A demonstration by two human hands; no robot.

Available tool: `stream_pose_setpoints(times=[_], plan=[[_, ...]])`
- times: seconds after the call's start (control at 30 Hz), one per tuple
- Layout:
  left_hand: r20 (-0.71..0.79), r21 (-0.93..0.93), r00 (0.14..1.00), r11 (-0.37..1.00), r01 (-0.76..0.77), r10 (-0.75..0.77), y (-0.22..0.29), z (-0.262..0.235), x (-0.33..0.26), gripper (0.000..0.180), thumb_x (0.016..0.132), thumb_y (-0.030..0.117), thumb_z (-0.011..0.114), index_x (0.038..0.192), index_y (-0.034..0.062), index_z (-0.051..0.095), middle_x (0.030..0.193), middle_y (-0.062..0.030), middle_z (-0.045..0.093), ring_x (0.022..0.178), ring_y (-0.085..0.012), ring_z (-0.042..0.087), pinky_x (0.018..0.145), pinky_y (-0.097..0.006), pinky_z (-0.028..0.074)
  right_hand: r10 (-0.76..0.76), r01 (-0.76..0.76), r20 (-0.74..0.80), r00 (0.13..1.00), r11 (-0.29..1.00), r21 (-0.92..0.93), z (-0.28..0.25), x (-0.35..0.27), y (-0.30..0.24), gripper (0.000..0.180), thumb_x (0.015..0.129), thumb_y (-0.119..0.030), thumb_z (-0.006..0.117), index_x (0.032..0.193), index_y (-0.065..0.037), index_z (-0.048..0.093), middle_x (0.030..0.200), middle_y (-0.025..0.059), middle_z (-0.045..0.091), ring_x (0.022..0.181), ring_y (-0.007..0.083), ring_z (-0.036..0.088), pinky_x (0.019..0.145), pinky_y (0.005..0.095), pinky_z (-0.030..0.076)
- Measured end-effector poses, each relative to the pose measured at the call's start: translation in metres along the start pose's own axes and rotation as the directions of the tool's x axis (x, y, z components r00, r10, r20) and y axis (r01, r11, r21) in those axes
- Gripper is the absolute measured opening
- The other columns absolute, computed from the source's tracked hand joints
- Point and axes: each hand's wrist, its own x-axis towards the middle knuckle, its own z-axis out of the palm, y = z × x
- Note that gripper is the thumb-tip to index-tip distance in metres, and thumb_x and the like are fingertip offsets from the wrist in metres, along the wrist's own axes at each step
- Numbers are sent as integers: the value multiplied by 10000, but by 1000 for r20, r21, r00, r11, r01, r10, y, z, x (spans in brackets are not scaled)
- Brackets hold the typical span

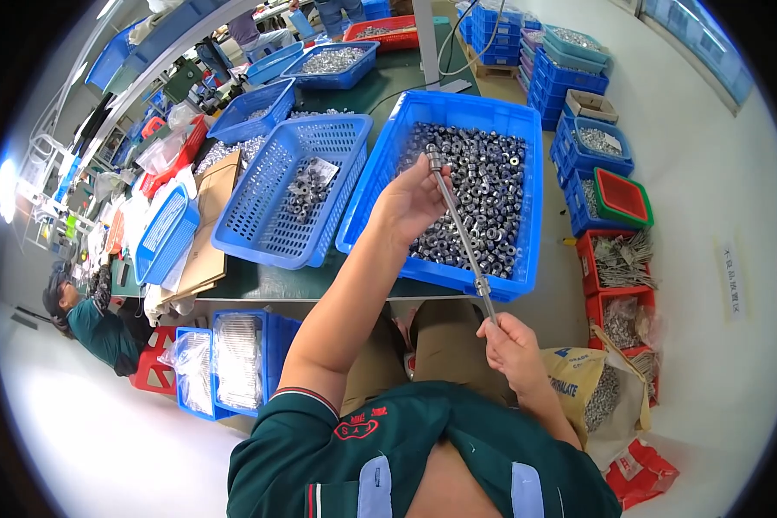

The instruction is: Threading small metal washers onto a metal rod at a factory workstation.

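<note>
A thin metal rod slants across the near part of a big blue bin. Silvery ring-shaped collars sit on it: one group by its far end, another collar nearer me. My left hand is closed around the far end, its fingertips at the collars. Lower down, my right hand pinches the rod's near end, in front of the bin's edge. Under the rod, the bin holds a thick layer of small dark metal rings.
Left of the bin, a blue perforated basket holds a few rings and a small bag. Brown cardboard lies farther left. Blue and red crates of metal parts line the right wall. A person sits at far left.
</note>
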Motion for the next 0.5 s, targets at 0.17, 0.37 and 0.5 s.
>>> stream_pose_setpoints(times=[0.17,0.37,0.5], plan=[[31,-54,999,998,-15,16,-1,0,-3,210,889,256,558,967,63,526,943,-92,583,833,-197,558,764,-371,462,-97,90,-46,994,989,-120,3,2,8,135,921,-148,475,873,-27,508,569,-57,360,444,12,288,416,165,232],[80,23,985,987,-158,155,1,5,-9,199,876,224,572,993,71,520,980,-98,593,836,-197,573,740,-359,475,-9,3,74,997,996,84,0,2,1,140,923,-162,484,880,-31,513,577,-57,365,448,10,289,415,166,236],[125,110,958,956,-270,256,0,9,-11,190,875,221,573,999,86,523,986,-93,600,837,-192,580,720,-340,478,-46,45,45,998,999,22,2,5,5,144,925,-165,484,874,-35,519,587,-63,365,453,10,302,415,165,242]])
